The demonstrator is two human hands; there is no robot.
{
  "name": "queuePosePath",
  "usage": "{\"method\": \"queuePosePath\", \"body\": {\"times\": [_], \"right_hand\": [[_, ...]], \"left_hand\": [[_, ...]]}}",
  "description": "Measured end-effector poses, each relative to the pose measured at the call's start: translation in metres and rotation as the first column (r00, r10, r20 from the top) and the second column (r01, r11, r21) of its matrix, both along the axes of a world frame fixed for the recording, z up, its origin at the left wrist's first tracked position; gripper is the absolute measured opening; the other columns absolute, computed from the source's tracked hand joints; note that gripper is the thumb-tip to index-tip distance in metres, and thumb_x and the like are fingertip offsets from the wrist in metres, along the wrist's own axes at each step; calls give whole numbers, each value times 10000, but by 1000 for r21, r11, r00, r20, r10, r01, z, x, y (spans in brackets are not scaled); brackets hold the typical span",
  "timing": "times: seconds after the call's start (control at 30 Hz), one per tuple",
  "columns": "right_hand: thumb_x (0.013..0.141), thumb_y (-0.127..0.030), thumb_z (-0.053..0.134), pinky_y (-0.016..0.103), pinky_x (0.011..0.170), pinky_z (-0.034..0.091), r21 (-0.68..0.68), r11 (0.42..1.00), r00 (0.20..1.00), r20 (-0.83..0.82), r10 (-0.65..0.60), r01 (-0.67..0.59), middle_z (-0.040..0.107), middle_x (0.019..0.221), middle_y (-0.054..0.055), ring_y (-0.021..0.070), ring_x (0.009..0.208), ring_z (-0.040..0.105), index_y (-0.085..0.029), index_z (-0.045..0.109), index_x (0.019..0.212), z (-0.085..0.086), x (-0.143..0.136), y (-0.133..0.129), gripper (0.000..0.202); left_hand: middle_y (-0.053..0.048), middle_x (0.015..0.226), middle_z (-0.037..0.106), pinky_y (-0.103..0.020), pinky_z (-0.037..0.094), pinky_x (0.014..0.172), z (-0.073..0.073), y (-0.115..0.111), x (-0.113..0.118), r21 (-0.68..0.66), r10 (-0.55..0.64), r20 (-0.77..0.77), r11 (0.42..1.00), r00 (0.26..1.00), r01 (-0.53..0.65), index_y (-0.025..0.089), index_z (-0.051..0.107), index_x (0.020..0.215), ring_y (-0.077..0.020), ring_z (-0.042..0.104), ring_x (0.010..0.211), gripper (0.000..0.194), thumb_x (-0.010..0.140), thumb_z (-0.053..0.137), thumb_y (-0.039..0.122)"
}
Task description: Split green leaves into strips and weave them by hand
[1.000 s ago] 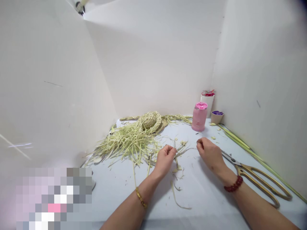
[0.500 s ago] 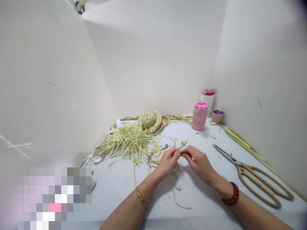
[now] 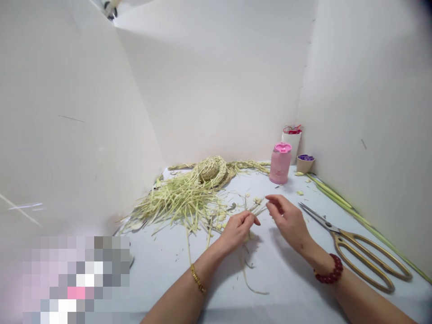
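My left hand (image 3: 240, 228) pinches a thin straw strand (image 3: 260, 210) over the tabletop (image 3: 290, 290).
My right hand (image 3: 287, 219), loosely curled, is beside the strand's far end; whether it grips, I cannot tell. Scissors (image 3: 333, 230) lie rightward, a straw pile (image 3: 180, 198) beyond my left.

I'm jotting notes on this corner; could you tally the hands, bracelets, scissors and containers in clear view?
Hands: 2 (left hand, right hand)
Bracelets: 2 (gold bracelet, dark red beaded bracelet)
Scissors: 1 pair
Containers: 3 (pink container, white cup, tan cup)
Total: 8
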State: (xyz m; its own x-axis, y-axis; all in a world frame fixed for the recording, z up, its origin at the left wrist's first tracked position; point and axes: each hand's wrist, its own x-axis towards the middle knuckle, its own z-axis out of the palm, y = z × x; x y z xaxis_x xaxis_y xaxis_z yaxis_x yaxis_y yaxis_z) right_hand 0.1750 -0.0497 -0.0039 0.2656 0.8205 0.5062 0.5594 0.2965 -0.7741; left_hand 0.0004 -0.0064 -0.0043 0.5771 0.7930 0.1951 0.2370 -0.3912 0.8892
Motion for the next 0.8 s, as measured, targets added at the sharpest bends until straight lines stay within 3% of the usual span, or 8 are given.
{"method": "queuePosePath", "body": {"times": [0.07, 0.17, 0.23, 0.33, 0.43, 0.57, 0.7, 0.8], "right_hand": [[860, -408, 504, 282, 587, 448, -105, 994, 993, -113, -28, 16, 629, 748, 29, 155, 602, 542, -188, 640, 878, 2, 1, 1, 259], [829, -444, 539, 266, 529, 421, -287, 930, 958, -234, 166, -231, 578, 653, 4, 133, 543, 488, -177, 665, 777, 4, -2, 0, 300], [834, -469, 536, 259, 537, 413, -310, 855, 885, -352, 304, -416, 539, 621, -12, 122, 543, 465, -167, 683, 839, 4, -6, -2, 336], [832, -511, 551, 241, 534, 391, -257, 798, 767, -538, 350, -545, 515, 619, -23, 106, 549, 436, -147, 677, 986, 3, -10, -4, 415], [783, -516, 628, 229, 519, 370, -233, 770, 692, -636, 342, -594, 538, 634, -14, 98, 557, 431, -130, 680, 991, 1, -11, -4, 441], [730, -485, 696, 231, 514, 369, -218, 765, 656, -681, 325, -606, 539, 593, -20, 95, 535, 435, -137, 683, 912, 0, -10, -3, 393], [710, -453, 718, 231, 518, 388, -213, 799, 689, -654, 312, -563, 537, 581, -32, 86, 515, 443, -147, 650, 777, 1, -8, -3, 320], [708, -439, 722, 231, 520, 408, -203, 843, 734, -617, 284, -497, 536, 574, -33, 86, 515, 455, -153, 627, 731, 4, -3, -2, 302]], "left_hand": [[4, 627, 483, -248, 330, 625, 1, 2, -1, 2, 33, 20, 999, 999, -33, 185, 679, 785, -140, 432, 624, 371, 883, 424, 436], [-4, 682, 538, -251, 362, 690, 2, 3, -1, -16, 25, 49, 1000, 998, -25, 177, 665, 775, -148, 469, 683, 353, 877, 423, 413], [-10, 721, 577, -253, 375, 732, 3, 1, 0, -43, -6, 64, 999, 998, 9, 172, 652, 742, -150, 493, 719, 324, 865, 432, 377], [-6, 694, 574, -242, 368, 689, 3, -2, 0, -84, -68, 44, 994, 997, 71, 169, 641, 710, -140, 474, 678, 294, 847, 443, 338], [1, 634, 537, -234, 331, 593, 1, -4, 0, -104, -119, 15, 987, 993, 120, 164, 654, 716, -122, 407, 589, 300, 845, 444, 335], [15, 562, 451, -236, 274, 524, 1, -5, -2, -126, -130, -43, 984, 991, 124, 159, 648, 690, -112, 339, 524, 300, 831, 436, 317], [25, 566, 431, -235, 284, 545, 3, -5, -2, -98, -138, -79, 987, 987, 130, 165, 625, 670, -115, 350, 545, 310, 842, 425, 328], [18, 613, 481, -242, 329, 614, 2, -3, -1, 10, -46, -58, 999, 997, 46, 176, 644, 741, -131, 417, 610, 337, 882, 402, 363]]}}
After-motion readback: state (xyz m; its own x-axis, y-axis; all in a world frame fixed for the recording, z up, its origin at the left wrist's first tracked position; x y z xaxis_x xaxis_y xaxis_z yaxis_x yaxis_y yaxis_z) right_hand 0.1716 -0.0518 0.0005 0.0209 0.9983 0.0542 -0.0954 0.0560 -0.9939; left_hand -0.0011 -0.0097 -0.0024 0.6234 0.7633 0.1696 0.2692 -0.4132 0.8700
